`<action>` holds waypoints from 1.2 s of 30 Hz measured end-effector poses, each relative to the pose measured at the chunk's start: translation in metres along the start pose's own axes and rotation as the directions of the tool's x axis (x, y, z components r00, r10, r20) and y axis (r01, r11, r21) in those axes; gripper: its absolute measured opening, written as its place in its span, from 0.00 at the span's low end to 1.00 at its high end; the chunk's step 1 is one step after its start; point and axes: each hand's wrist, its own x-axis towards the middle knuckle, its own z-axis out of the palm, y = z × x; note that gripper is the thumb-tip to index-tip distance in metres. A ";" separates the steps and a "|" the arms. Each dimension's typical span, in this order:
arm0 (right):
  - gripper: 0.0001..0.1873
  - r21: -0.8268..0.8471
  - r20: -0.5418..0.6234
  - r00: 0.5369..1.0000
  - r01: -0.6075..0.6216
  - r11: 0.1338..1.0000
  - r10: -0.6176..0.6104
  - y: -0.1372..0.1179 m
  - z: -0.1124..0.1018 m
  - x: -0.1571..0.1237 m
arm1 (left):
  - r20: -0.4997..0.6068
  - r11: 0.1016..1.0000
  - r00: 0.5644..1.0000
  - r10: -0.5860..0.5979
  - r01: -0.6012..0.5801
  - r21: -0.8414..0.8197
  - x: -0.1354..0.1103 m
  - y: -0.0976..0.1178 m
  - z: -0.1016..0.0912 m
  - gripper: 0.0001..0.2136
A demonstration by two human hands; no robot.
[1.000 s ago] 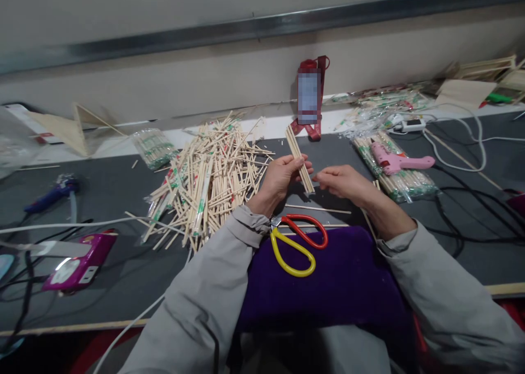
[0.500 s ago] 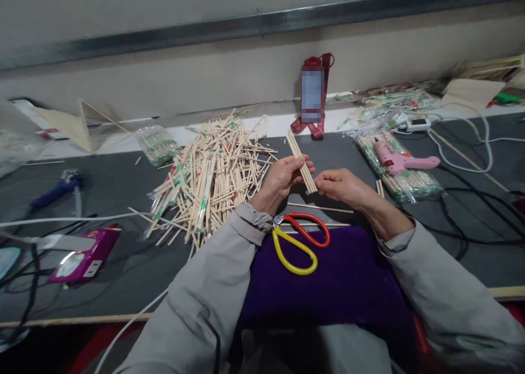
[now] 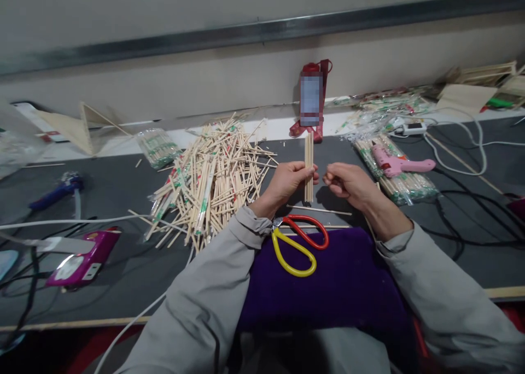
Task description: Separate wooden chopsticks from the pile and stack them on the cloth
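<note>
My left hand (image 3: 287,181) grips a small bundle of wooden sticks (image 3: 308,155), held nearly upright above the grey table. My right hand (image 3: 348,183) hovers just right of the bundle with its fingers curled together; I cannot make out anything in them. A big loose pile of wooden sticks (image 3: 209,180) lies to the left of my left hand. Red and yellow scissors (image 3: 299,243) rest at the edge of a purple cloth (image 3: 340,281) below my hands. A single stick (image 3: 320,209) lies flat on the table under them.
A pink glue gun (image 3: 396,163) sits on packed sticks (image 3: 404,182) at the right, with cables (image 3: 463,144) beyond. A magenta tool (image 3: 82,262) and a blue glue gun (image 3: 57,191) lie at the left. A red lanyard with a card (image 3: 310,98) leans on the wall.
My left hand has turned the stick bundle from a leftward slant to nearly upright. My right hand has drawn slightly away from the bundle's lower end.
</note>
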 end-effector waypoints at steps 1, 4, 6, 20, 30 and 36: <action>0.09 0.012 -0.018 1.000 0.003 1.000 -0.002 0.000 0.000 0.000 | 0.005 0.999 1.000 0.025 -0.025 0.033 0.000 -0.001 0.000 0.13; 0.11 0.073 -0.061 0.998 0.022 0.997 -0.018 -0.001 0.001 0.000 | 0.034 0.992 0.996 0.078 -0.081 0.095 0.000 -0.004 0.000 0.13; 0.14 0.087 -0.075 0.994 0.090 0.992 -0.084 -0.003 0.001 0.000 | 0.055 0.989 0.994 0.097 -0.102 0.110 -0.001 -0.005 0.002 0.13; 0.07 -0.539 0.017 0.796 0.517 0.665 -0.605 -0.007 0.007 -0.006 | 0.138 0.934 0.968 0.210 -0.240 0.265 -0.002 -0.014 0.002 0.15; 0.08 -0.646 0.056 0.757 0.524 0.554 -0.651 -0.008 0.009 -0.005 | 0.154 0.938 0.965 0.213 -0.246 0.244 -0.001 -0.013 0.001 0.15; 0.08 -0.634 0.002 0.795 0.470 0.615 -0.606 -0.007 0.010 -0.006 | 0.152 0.941 0.969 0.197 -0.231 0.249 -0.001 -0.014 0.001 0.15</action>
